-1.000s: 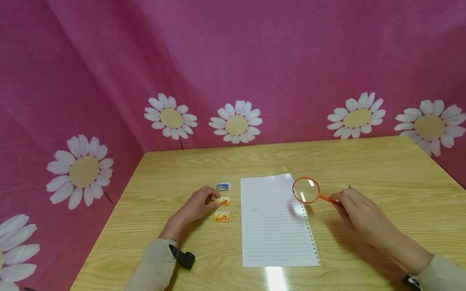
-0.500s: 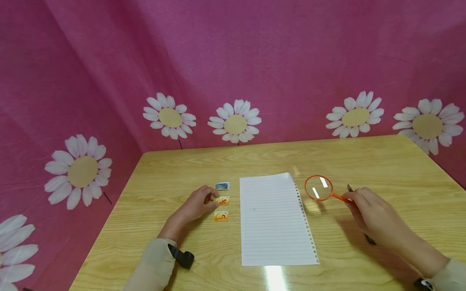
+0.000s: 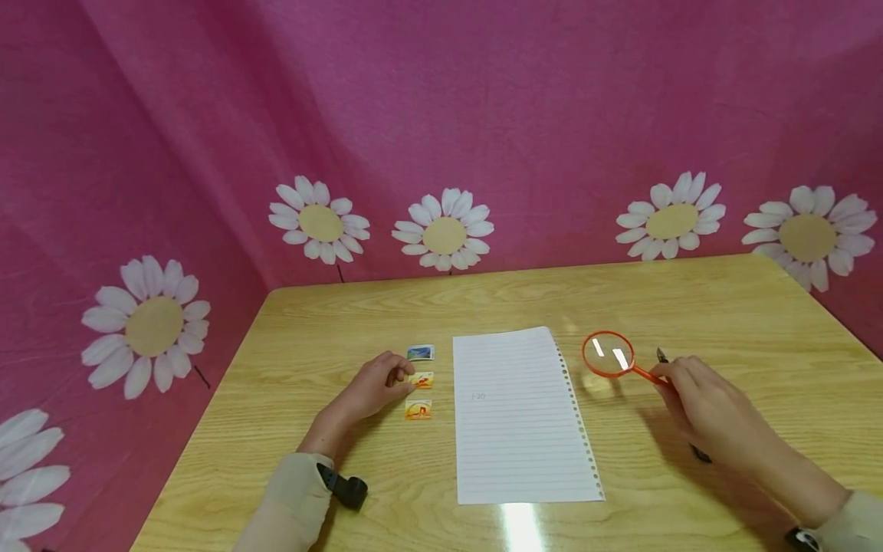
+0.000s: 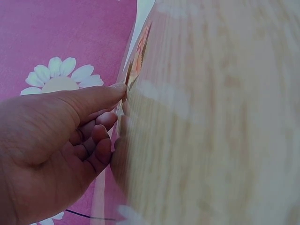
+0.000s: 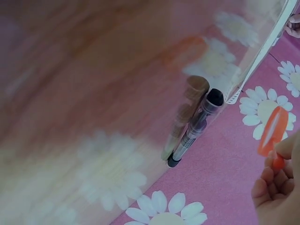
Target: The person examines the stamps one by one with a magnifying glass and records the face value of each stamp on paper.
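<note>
Three stamps lie in a column left of the paper: a blue stamp (image 3: pixel 421 353) at the top, a yellow-red stamp (image 3: pixel 424 379) in the middle, and another yellow stamp (image 3: pixel 418 410) below. My left hand (image 3: pixel 372 387) rests on the table, thumb and fingertips at the left edge of the middle stamp, other fingers loosely curled. My right hand (image 3: pixel 707 414) pinches the handle of an orange-rimmed magnifying glass (image 3: pixel 645 373), its lens raised over the table right of the paper. A pen (image 5: pixel 194 129) lies on the table beneath the right hand, mostly hidden by it in the head view.
A lined loose-leaf sheet (image 3: pixel 524 437) with a small handwritten "1-20" lies mid-table, punched holes along its right edge. The wooden table (image 3: pixel 331 322) is glossy. A pink cloth (image 3: pixel 552 115) with white daisies hangs behind and to the left.
My right hand has moved right, carrying the magnifying glass off the paper's right edge, and the pen under it has come into view. My left hand has stayed at the stamps.
</note>
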Available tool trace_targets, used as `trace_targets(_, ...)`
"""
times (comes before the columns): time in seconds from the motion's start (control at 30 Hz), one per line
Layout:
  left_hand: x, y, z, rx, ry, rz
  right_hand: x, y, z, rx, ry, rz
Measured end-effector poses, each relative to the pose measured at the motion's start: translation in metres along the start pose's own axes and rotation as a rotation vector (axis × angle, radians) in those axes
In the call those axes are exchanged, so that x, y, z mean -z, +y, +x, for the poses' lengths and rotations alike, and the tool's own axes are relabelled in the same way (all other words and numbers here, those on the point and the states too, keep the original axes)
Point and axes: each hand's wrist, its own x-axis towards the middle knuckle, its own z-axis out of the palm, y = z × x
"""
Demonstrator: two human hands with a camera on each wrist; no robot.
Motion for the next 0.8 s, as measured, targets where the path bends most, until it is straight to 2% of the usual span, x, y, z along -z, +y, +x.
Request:
trace_targets(0.43, 0.000, 0.001, 0.001, 0.014, -0.004, 0.008, -0.004, -0.001, -0.007, -0.083, -0.100, 0.014)
trace_targets(0.6, 0.000, 0.001, 0.000, 0.032, -0.004, 0.003, -0.006, -0.003, -0.010, -0.129, -0.167, 0.010)
trace_targets(0.8, 0.000, 0.000, 0.000, 0.016, -0.003, -0.004, -0.007, -0.006, -0.010, -0.182, -0.224, 0.000)
